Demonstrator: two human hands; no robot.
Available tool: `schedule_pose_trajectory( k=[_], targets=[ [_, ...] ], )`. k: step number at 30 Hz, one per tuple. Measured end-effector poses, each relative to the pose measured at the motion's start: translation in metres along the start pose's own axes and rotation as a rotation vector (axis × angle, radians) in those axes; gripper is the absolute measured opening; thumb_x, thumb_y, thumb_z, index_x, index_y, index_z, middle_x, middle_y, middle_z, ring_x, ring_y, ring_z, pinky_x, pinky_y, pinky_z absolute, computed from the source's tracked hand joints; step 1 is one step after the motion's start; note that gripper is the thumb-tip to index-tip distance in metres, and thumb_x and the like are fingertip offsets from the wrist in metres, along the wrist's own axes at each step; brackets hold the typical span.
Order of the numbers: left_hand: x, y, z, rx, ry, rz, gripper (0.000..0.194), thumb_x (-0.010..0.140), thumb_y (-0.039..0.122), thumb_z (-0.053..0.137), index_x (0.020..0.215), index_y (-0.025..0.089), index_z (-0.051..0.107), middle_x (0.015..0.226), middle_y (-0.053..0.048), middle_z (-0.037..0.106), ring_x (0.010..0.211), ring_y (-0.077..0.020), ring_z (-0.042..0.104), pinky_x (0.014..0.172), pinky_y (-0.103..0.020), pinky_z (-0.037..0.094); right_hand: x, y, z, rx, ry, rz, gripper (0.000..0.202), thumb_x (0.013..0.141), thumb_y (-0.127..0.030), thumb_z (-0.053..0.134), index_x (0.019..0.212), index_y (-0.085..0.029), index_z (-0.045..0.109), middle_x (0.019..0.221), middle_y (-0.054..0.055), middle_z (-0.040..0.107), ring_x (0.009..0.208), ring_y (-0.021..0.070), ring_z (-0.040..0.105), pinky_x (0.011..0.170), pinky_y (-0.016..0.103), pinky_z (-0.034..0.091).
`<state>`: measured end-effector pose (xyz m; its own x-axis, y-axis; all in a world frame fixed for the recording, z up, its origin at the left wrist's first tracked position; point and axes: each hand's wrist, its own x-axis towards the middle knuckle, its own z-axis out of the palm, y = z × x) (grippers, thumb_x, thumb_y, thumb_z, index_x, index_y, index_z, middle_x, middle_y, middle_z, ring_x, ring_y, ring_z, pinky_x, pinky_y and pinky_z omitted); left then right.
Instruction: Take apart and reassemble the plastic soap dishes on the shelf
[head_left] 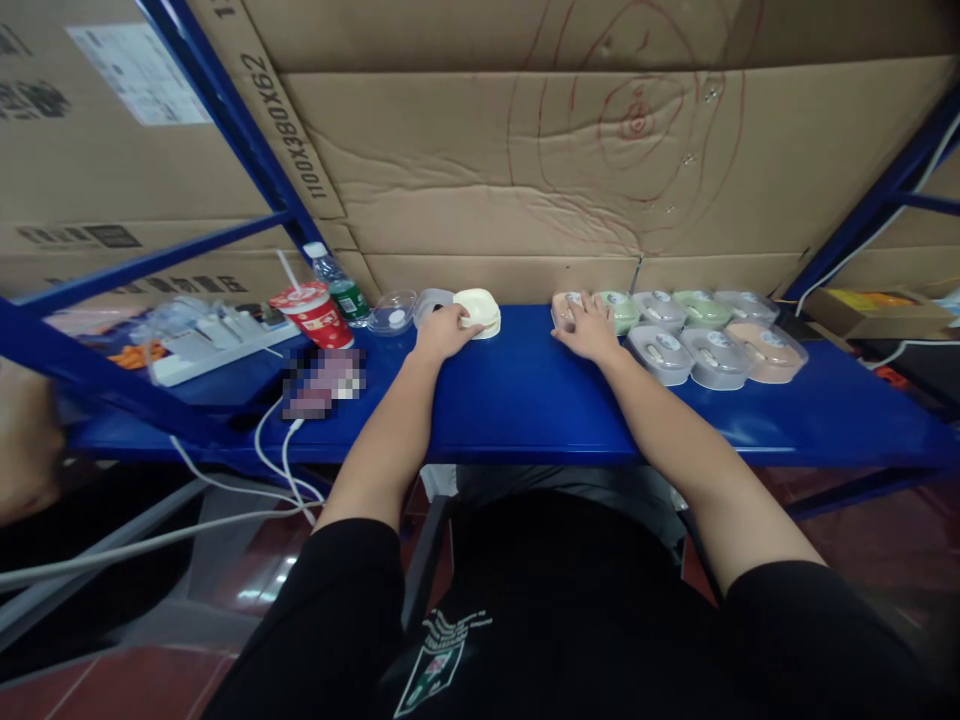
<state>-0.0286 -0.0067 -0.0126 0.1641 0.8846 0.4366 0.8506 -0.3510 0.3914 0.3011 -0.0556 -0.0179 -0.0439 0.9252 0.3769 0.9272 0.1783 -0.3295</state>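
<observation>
My left hand [444,334] is closed at the left edge of a small cream-coloured square container [480,312] on the blue table. Behind that hand, partly covered by it, lies a clear plastic piece [429,302]. My right hand [591,328] rests on a peach-coloured container with a clear lid [562,312], its fingers spread over the top. Just right of it stand two rows of similar lidded containers, among them a green one [621,310], a grey one [660,352] and a larger peach one [769,350].
A red cup with a straw [321,315], a water bottle [341,285] and a clear round lid [394,315] stand at the left. White cables [289,460] hang over the front edge. A blurred part of another person [26,440] shows far left. Cardboard [450,140] backs the table [525,410].
</observation>
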Motion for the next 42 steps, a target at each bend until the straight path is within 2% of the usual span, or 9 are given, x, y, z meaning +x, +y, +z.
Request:
schedule_pose_trajectory(
  k=[6, 12, 15, 19, 24, 28, 32, 35, 42],
  targets=[
    [0.001, 0.000, 0.004, 0.030, -0.044, -0.022, 0.028, 0.084, 0.039, 0.085, 0.104, 0.021, 0.076, 0.111, -0.015, 0.074, 0.112, -0.0348, 0.068, 0.103, -0.051, 0.051, 0.000, -0.005, -0.003, 0.012, -0.026, -0.029, 0.064, 0.089, -0.052, 0.077, 0.143, -0.019, 0.067, 0.162, 0.021, 0.052, 0.154, 0.0484, 0.042, 0.128, 0.076, 0.022],
    [-0.005, 0.011, 0.005, 0.113, -0.084, -0.032, 0.048, 0.086, 0.040, 0.082, 0.130, 0.021, 0.075, 0.136, -0.020, 0.067, 0.120, -0.0406, 0.067, 0.106, -0.056, 0.051, -0.005, -0.011, 0.001, 0.033, -0.033, -0.044, 0.081, 0.083, -0.053, 0.083, 0.154, -0.022, 0.060, 0.172, 0.019, 0.039, 0.156, 0.0477, 0.040, 0.126, 0.067, 0.034],
    [-0.007, 0.020, 0.009, 0.116, -0.122, -0.010, 0.043, 0.088, 0.037, 0.080, 0.129, 0.023, 0.077, 0.143, -0.018, 0.062, 0.124, -0.0413, 0.066, 0.106, -0.055, 0.052, -0.005, -0.010, 0.004, 0.036, -0.061, -0.037, 0.078, 0.086, -0.053, 0.081, 0.154, -0.020, 0.060, 0.173, 0.019, 0.038, 0.157, 0.0460, 0.039, 0.128, 0.062, 0.035],
    [-0.007, 0.026, 0.009, 0.203, -0.161, -0.005, 0.032, 0.098, 0.032, 0.067, 0.127, 0.024, 0.079, 0.145, -0.016, 0.063, 0.124, -0.0383, 0.067, 0.104, -0.053, 0.055, -0.004, -0.011, 0.003, 0.035, -0.064, -0.020, 0.079, 0.089, -0.054, 0.078, 0.157, -0.019, 0.058, 0.172, 0.019, 0.040, 0.157, 0.0443, 0.040, 0.129, 0.057, 0.034],
    [-0.007, 0.021, 0.002, 0.259, -0.165, -0.048, 0.041, 0.103, 0.030, 0.058, 0.141, 0.023, 0.072, 0.149, -0.016, 0.061, 0.126, -0.0360, 0.066, 0.106, -0.050, 0.055, -0.007, -0.015, 0.001, 0.013, -0.063, 0.005, 0.078, 0.090, -0.051, 0.077, 0.158, -0.021, 0.057, 0.171, 0.019, 0.042, 0.155, 0.0452, 0.043, 0.126, 0.059, 0.040],
    [-0.008, 0.019, 0.000, 0.261, -0.181, -0.055, 0.044, 0.101, 0.026, 0.057, 0.143, 0.022, 0.071, 0.150, -0.016, 0.060, 0.128, -0.0363, 0.064, 0.107, -0.050, 0.053, -0.007, -0.013, 0.001, 0.034, -0.050, 0.020, 0.066, 0.096, -0.047, 0.068, 0.157, -0.022, 0.059, 0.169, 0.018, 0.045, 0.145, 0.0439, 0.056, 0.119, 0.060, 0.047],
    [-0.008, 0.021, 0.002, 0.237, -0.182, -0.051, 0.044, 0.100, 0.028, 0.061, 0.142, 0.021, 0.071, 0.150, -0.015, 0.060, 0.130, -0.0358, 0.062, 0.108, -0.049, 0.052, -0.002, -0.010, 0.002, 0.088, 0.068, -0.058, 0.058, 0.103, -0.043, 0.056, 0.154, -0.015, 0.061, 0.161, 0.020, 0.054, 0.148, 0.0387, 0.054, 0.124, 0.056, 0.043],
    [-0.008, 0.022, 0.002, 0.223, -0.189, -0.049, 0.040, 0.099, 0.028, 0.063, 0.138, 0.022, 0.071, 0.149, -0.014, 0.061, 0.131, -0.0340, 0.062, 0.108, -0.047, 0.051, 0.002, -0.007, 0.004, 0.098, 0.166, -0.111, 0.059, 0.103, -0.041, 0.056, 0.156, -0.014, 0.059, 0.165, 0.019, 0.050, 0.155, 0.0371, 0.046, 0.129, 0.057, 0.038],
    [-0.008, 0.021, 0.004, 0.218, -0.179, -0.045, 0.043, 0.097, 0.030, 0.066, 0.138, 0.022, 0.071, 0.149, -0.016, 0.061, 0.129, -0.0381, 0.064, 0.108, -0.053, 0.053, 0.000, -0.005, 0.009, 0.117, 0.031, -0.130, 0.058, 0.099, -0.037, 0.066, 0.153, -0.017, 0.062, 0.163, 0.018, 0.054, 0.148, 0.0373, 0.055, 0.124, 0.055, 0.047]
  ],
)
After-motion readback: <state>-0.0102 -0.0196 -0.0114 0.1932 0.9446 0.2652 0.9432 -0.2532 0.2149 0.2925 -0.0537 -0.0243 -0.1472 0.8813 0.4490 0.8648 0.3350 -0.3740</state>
